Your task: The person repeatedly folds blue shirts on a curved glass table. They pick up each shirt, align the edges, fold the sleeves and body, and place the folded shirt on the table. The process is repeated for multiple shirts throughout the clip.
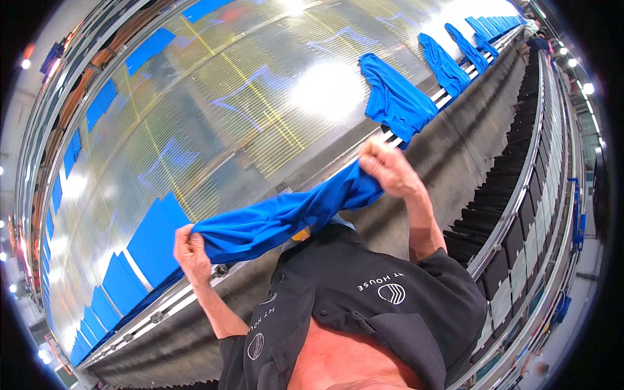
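Observation:
A blue cloth garment is stretched between my two hands above the near edge of a long, glossy table. My left hand grips one end with its fingers closed. At the other end, my right hand is closed on the cloth and raised higher. Between them the fabric hangs in loose folds, so its exact kind cannot be made out. Just beyond my right hand, a crumpled blue garment lies over the table's edge. Beside my left hand, a flat blue piece rests on the table.
The shiny table top has yellow line markings. More flat blue pieces line its far side. Several draped blue garments continue along the near rail. Behind me runs a curved rack of dark panels. People stand far off at right.

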{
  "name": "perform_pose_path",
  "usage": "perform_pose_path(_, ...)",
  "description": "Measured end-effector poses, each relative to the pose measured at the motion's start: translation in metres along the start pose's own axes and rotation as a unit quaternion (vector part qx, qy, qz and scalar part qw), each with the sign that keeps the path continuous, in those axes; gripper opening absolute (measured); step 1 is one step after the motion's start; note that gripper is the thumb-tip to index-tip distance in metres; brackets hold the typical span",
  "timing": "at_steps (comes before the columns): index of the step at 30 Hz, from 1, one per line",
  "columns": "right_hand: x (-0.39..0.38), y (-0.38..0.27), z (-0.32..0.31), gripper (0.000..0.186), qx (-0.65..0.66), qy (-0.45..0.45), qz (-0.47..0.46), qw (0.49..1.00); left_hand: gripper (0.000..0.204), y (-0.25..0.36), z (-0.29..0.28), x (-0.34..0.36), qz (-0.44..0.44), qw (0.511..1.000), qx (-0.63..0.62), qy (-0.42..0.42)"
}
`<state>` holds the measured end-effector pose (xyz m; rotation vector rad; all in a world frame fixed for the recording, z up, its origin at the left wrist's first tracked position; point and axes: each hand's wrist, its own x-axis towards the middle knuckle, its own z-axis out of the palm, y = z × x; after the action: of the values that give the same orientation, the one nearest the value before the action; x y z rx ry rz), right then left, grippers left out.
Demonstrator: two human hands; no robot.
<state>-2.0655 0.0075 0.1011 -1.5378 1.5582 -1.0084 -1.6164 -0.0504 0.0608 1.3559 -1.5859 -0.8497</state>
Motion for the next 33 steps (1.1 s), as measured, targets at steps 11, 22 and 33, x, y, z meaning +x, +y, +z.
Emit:
perform_pose_path(11,0.13,0.178,0.03,0.011,0.236,0.236,0.251,0.909,0.061,-0.155,-0.004,0.052,-0.376,0.897,-0.203,0.11)
perform_pose_path(22,0.123,0.182,0.04,0.032,0.255,0.055,0.337,0.905,0.048,-0.133,0.039,0.02,-0.456,0.846,-0.274,-0.024)
perform_pose_path(33,0.14,0.214,0.031,0.024,0.445,0.101,0.321,0.83,0.039,-0.135,0.067,0.062,-0.507,0.786,-0.35,0.052)
